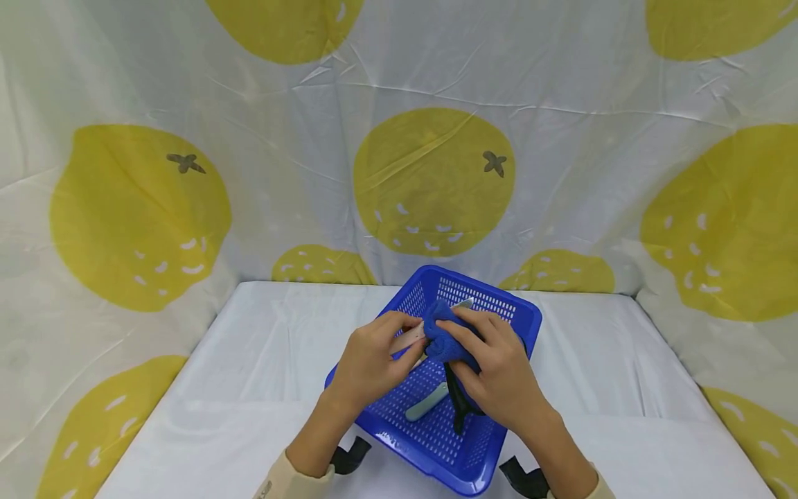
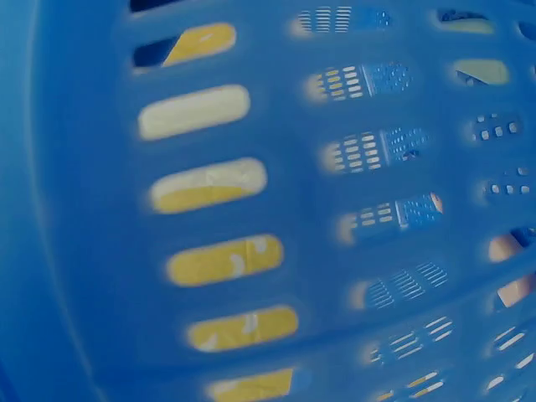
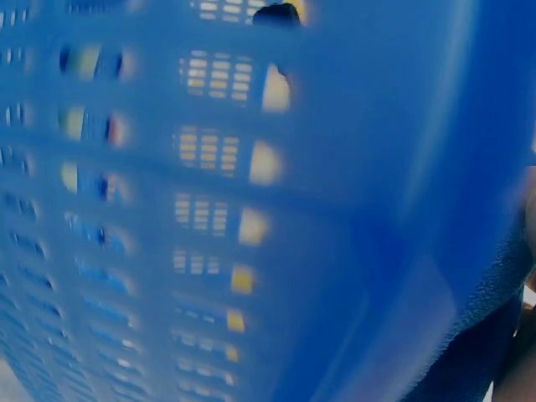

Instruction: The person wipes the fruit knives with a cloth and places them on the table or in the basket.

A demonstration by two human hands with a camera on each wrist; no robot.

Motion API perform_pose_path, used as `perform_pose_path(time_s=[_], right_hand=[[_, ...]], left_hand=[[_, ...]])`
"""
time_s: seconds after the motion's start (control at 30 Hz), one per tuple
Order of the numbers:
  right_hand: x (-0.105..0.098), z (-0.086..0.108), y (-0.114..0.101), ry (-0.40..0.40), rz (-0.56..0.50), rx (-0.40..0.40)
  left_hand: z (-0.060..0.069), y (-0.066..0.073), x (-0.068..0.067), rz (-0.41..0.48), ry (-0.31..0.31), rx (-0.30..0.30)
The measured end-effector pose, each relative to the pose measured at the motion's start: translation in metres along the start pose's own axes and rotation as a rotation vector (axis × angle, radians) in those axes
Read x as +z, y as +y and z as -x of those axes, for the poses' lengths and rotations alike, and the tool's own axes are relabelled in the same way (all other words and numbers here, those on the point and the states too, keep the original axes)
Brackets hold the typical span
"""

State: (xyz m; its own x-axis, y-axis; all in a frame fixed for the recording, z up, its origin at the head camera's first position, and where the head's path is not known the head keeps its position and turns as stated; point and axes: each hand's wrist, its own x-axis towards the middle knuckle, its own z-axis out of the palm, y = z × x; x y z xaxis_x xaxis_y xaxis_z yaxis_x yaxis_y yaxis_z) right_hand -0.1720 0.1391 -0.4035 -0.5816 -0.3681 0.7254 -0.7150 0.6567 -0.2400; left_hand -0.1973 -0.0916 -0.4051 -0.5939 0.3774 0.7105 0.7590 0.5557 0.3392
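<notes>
Above the blue plastic basket [image 1: 399, 438], my left hand [image 1: 372, 357] pinches the pale handle [image 1: 408, 338] of a knife. My right hand [image 1: 499, 364] grips a blue cloth [image 1: 444, 339] folded around the knife's middle. A bright blade tip [image 1: 464, 303] shows past the cloth's far side. Inside the basket lie a pale green handle [image 1: 427, 403] and a black handle [image 1: 458, 405]; the cloth and right hand cover their far ends. The basket's slotted wall [image 2: 92, 209] fills the left wrist view. In the right wrist view, part of the cloth [image 3: 494, 289] shows beside the basket wall.
A white cloth covers the table [image 1: 268, 346] under the basket. Behind and at both sides hangs a white curtain [image 1: 299, 159] printed with yellow lemons. Black straps [image 1: 352, 455] are at both wrists, near the basket's front edge.
</notes>
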Motion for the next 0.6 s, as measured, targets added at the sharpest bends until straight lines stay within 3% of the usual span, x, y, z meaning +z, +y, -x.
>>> perform_pose_path(time_s=[0.33,0.6], right_hand=[[0.0025,0.0,-0.0051,0.004,0.054,0.014],[0.003,0.0001,0.0032,0.02,0.09,0.049]], left_hand=[[-0.0004,0.0007,-0.0009,-0.023,0.007,0.054],[0.0015,-0.0014,0.0009,-0.02,0.021,0.047]])
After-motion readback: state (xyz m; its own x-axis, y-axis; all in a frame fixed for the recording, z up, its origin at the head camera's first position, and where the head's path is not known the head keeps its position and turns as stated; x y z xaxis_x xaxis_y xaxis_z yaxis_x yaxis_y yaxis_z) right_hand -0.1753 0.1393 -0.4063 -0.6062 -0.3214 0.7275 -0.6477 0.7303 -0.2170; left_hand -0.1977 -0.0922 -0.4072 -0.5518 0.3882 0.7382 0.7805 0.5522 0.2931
